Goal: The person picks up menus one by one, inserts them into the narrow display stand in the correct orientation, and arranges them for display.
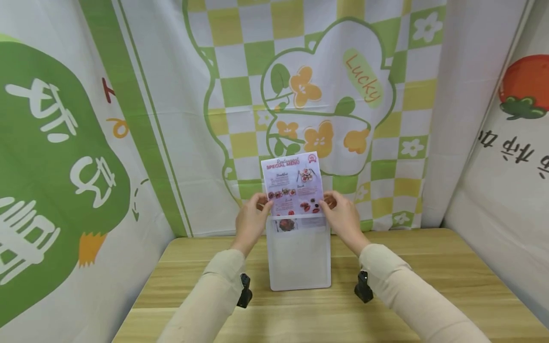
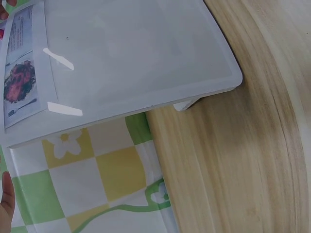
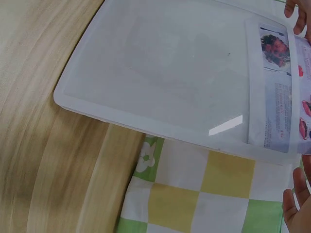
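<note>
A printed menu sheet (image 1: pixel 293 186) stands upright with its lower end inside a white-rimmed display stand (image 1: pixel 300 262). My left hand (image 1: pixel 252 214) pinches the sheet's left edge just above the stand's top rim. On the opposite edge, my right hand (image 1: pixel 341 214) pinches it at about the same height. The sheet tilts slightly to the left. Behind the stand's clear front, the strip of menu (image 2: pixel 22 77) with a food picture shows in the left wrist view. The same strip (image 3: pixel 276 87) appears in the right wrist view, where fingers (image 3: pixel 300 199) show at the frame's edge.
The stand rests on a wooden table (image 1: pixel 193 286), with a white support foot (image 2: pixel 185 104) behind it. A green and yellow checked cloth (image 1: pixel 240 66) hangs behind the table. Printed panels flank both sides. Black wrist devices (image 1: pixel 363 287) sit under the sleeves.
</note>
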A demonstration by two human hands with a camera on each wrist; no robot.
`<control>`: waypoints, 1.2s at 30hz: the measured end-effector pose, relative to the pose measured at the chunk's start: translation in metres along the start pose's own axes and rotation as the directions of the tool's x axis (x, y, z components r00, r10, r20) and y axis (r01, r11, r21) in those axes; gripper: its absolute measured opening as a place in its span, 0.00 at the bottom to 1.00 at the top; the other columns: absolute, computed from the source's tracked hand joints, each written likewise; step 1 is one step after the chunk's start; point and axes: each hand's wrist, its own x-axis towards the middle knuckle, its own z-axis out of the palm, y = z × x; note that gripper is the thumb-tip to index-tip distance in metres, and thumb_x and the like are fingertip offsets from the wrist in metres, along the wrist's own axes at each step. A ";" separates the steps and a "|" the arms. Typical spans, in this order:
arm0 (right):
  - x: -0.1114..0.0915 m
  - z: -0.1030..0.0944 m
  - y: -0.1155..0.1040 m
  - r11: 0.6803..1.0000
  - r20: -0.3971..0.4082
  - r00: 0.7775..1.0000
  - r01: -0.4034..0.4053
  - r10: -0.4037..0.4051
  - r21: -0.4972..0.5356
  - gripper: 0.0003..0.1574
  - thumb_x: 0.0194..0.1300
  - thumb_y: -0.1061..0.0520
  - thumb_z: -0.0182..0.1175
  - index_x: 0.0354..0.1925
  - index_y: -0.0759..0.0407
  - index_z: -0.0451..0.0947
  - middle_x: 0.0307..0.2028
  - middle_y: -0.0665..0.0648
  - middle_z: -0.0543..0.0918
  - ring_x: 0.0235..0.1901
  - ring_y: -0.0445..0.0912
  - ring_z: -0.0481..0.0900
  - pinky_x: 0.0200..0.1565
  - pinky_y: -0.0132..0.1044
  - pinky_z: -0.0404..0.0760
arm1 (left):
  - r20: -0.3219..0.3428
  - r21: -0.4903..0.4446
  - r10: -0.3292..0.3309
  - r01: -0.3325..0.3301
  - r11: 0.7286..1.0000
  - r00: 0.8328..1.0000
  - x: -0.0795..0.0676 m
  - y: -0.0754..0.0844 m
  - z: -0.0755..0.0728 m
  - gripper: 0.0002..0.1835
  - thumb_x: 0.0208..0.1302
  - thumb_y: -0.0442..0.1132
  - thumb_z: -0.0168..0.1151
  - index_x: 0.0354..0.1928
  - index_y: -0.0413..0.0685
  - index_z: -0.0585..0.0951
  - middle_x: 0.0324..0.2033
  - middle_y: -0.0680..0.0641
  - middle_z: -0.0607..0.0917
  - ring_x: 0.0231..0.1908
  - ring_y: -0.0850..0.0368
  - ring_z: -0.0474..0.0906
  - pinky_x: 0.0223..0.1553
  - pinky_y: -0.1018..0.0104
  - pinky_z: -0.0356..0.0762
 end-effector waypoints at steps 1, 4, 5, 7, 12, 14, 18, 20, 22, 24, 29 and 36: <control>0.001 0.000 0.000 1.000 0.000 1.000 0.000 0.000 0.003 0.14 0.68 0.56 0.63 0.49 0.61 0.80 0.36 0.57 0.85 0.32 0.49 0.79 0.35 0.41 0.75 | 0.000 0.003 0.000 0.000 1.000 1.000 0.000 -0.001 0.001 0.12 0.70 0.47 0.61 0.48 0.50 0.81 0.38 0.52 0.85 0.39 0.54 0.80 0.38 0.58 0.74; 0.004 -0.002 -0.003 1.000 0.008 1.000 -0.005 0.005 0.027 0.14 0.69 0.55 0.62 0.50 0.60 0.80 0.36 0.57 0.85 0.32 0.49 0.78 0.35 0.41 0.75 | -0.003 0.010 0.004 -0.004 1.000 1.000 -0.001 -0.005 0.002 0.11 0.70 0.47 0.62 0.47 0.50 0.81 0.37 0.51 0.85 0.38 0.54 0.80 0.38 0.58 0.73; 0.005 -0.003 -0.004 1.000 0.011 1.000 -0.008 0.008 0.029 0.14 0.70 0.55 0.62 0.51 0.60 0.80 0.37 0.57 0.85 0.33 0.49 0.78 0.35 0.41 0.75 | -0.005 0.013 0.005 -0.005 1.000 1.000 -0.001 -0.006 0.002 0.11 0.70 0.47 0.62 0.46 0.50 0.81 0.36 0.51 0.85 0.38 0.54 0.80 0.38 0.58 0.73; 0.008 -0.004 -0.007 0.999 0.020 1.000 -0.017 0.016 0.035 0.15 0.70 0.55 0.61 0.51 0.60 0.80 0.38 0.57 0.85 0.34 0.49 0.78 0.36 0.41 0.76 | -0.005 0.013 0.005 -0.005 1.000 1.000 -0.001 -0.007 0.001 0.11 0.70 0.47 0.62 0.46 0.49 0.81 0.36 0.51 0.85 0.38 0.54 0.80 0.38 0.58 0.73; 0.011 -0.006 -0.015 0.998 0.037 0.999 -0.036 0.034 0.043 0.15 0.70 0.53 0.61 0.51 0.59 0.79 0.38 0.56 0.84 0.35 0.49 0.78 0.36 0.41 0.76 | 0.002 0.018 0.007 -0.007 1.000 1.000 -0.002 -0.008 -0.002 0.11 0.69 0.47 0.62 0.46 0.49 0.81 0.36 0.51 0.85 0.38 0.54 0.80 0.38 0.58 0.74; 0.011 -0.006 -0.016 0.998 0.039 0.999 -0.036 0.034 0.050 0.14 0.70 0.54 0.62 0.50 0.59 0.79 0.38 0.57 0.84 0.35 0.49 0.78 0.36 0.41 0.76 | 0.006 0.021 0.004 -0.004 1.000 1.000 -0.002 -0.008 -0.003 0.12 0.69 0.47 0.62 0.48 0.49 0.81 0.37 0.51 0.86 0.37 0.54 0.80 0.38 0.58 0.74; 0.009 -0.004 -0.014 0.998 0.038 0.999 -0.027 0.025 0.060 0.13 0.68 0.57 0.63 0.48 0.61 0.79 0.37 0.58 0.85 0.35 0.49 0.78 0.38 0.41 0.76 | 0.006 0.014 -0.001 0.001 1.000 1.000 -0.002 -0.008 -0.005 0.14 0.69 0.48 0.62 0.51 0.49 0.81 0.38 0.52 0.86 0.38 0.54 0.80 0.39 0.58 0.73; 0.007 -0.003 -0.012 0.998 0.038 0.999 -0.023 0.021 0.059 0.12 0.68 0.58 0.63 0.48 0.62 0.80 0.37 0.59 0.85 0.35 0.50 0.78 0.38 0.41 0.76 | 0.004 0.010 -0.003 0.003 1.000 1.000 -0.001 -0.007 -0.005 0.15 0.70 0.48 0.62 0.52 0.49 0.80 0.39 0.51 0.86 0.38 0.54 0.80 0.39 0.58 0.73; 0.005 -0.002 -0.009 0.998 0.038 0.999 -0.015 0.013 0.054 0.12 0.68 0.58 0.63 0.47 0.63 0.80 0.37 0.59 0.85 0.35 0.50 0.78 0.38 0.42 0.77 | -0.001 0.006 -0.005 0.005 1.000 1.000 -0.001 -0.006 -0.006 0.16 0.70 0.48 0.62 0.52 0.48 0.80 0.39 0.51 0.86 0.39 0.53 0.80 0.39 0.57 0.73; 0.003 -0.001 -0.007 0.999 0.036 0.999 -0.009 0.007 0.048 0.12 0.68 0.58 0.63 0.47 0.63 0.80 0.36 0.59 0.85 0.35 0.51 0.79 0.39 0.43 0.77 | -0.004 -0.001 -0.005 0.005 1.000 1.000 0.000 -0.004 -0.005 0.15 0.70 0.48 0.62 0.52 0.48 0.80 0.39 0.50 0.86 0.39 0.53 0.80 0.40 0.56 0.73; 0.001 -0.001 -0.003 0.999 0.036 0.999 -0.021 0.020 0.045 0.13 0.68 0.57 0.63 0.48 0.63 0.79 0.38 0.59 0.85 0.37 0.52 0.79 0.41 0.44 0.76 | -0.002 -0.004 0.003 -0.003 1.000 1.000 0.001 -0.004 -0.004 0.14 0.69 0.47 0.62 0.50 0.48 0.80 0.38 0.51 0.86 0.38 0.54 0.80 0.38 0.58 0.74; 0.007 -0.004 -0.010 0.996 0.030 0.999 -0.032 0.030 0.078 0.15 0.70 0.56 0.61 0.51 0.63 0.78 0.40 0.60 0.85 0.39 0.52 0.79 0.43 0.44 0.77 | 0.018 -0.003 0.006 -0.006 1.000 1.000 -0.004 -0.006 -0.001 0.13 0.69 0.45 0.63 0.50 0.47 0.81 0.36 0.52 0.85 0.37 0.55 0.79 0.36 0.59 0.74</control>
